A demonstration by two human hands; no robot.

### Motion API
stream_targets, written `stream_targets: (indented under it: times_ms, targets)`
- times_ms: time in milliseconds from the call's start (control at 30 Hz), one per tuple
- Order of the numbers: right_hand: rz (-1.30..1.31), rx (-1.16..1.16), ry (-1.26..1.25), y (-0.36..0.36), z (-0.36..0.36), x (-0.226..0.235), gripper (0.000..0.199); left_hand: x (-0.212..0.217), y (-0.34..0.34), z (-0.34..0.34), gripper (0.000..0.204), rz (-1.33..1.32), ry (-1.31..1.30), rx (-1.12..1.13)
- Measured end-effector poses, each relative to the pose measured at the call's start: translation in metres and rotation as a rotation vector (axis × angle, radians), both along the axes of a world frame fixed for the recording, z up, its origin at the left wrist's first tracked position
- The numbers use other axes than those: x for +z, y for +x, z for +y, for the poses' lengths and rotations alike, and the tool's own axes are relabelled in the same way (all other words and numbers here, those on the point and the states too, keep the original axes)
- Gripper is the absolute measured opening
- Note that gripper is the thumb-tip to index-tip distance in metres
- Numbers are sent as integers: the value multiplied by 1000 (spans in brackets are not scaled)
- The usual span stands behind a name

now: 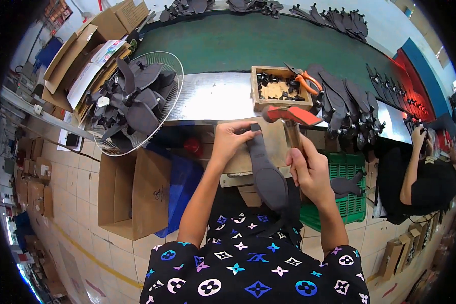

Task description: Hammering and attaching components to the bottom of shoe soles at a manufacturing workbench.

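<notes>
My left hand (234, 141) pinches the narrow far end of a dark grey shoe sole (269, 183), where a small black piece sits at the fingertips. The sole hangs slanting toward me, its wide rounded end near my lap. In my right hand (311, 171), fingers are wrapped round the wooden handle of a hammer (293, 133) with a red head. The hammer head is raised above a tan work block (273, 138). Just beyond, a wooden box (257, 105) holds small black parts and orange-handled pliers (308, 81).
To the left, a wire basket (179, 76) is heaped with dark soles, above an open cardboard box (117, 192). More soles (342, 99) lie right of the wooden box. A green conveyor belt (228, 43) runs behind. A green crate (347, 202) and a co-worker (423, 172) are at right.
</notes>
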State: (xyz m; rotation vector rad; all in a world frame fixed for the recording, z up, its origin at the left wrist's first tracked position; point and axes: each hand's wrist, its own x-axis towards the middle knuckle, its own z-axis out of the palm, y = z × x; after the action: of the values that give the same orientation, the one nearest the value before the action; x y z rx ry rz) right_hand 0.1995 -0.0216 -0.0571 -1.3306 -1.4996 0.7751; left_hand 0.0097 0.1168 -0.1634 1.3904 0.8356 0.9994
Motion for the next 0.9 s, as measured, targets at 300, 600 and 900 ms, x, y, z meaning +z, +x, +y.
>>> stream_targets:
  times_ms: [300, 600, 900]
  targets:
    - [-186, -35, 162, -5, -4, 42, 33, -4, -10, 0, 43, 75, 113, 25]
    - [-400, 106, 68, 7, 16, -4, 20, 5, -9, -17, 119, 670, 384, -22]
    - [-417, 43, 129, 1, 16, -54, 21, 2, -13, -10, 62, 820, 588, -9]
